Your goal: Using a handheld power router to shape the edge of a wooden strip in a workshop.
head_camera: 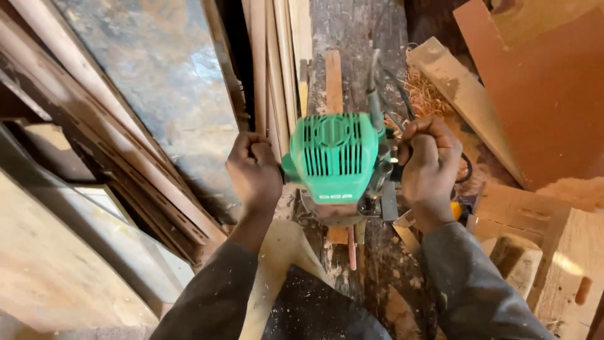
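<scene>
A green electric router [333,157] stands upright on a narrow wooden strip [333,82] that runs away from me along a dark workbench [352,31]. My left hand [253,171] is closed around the router's left handle. My right hand [429,165] grips the right handle, thumb on top. The tool's grey cable [375,94] rises from its top right and trails back over the bench. The cutter under the router is hidden by its body. Both sleeves are dark grey.
Long wooden slats [277,69] lean beside the strip at left, with framed panels [113,145] stacked further left. Wood shavings [426,94], a pale plank [465,94], a reddish board [541,82] and wooden blocks [541,245] crowd the right side.
</scene>
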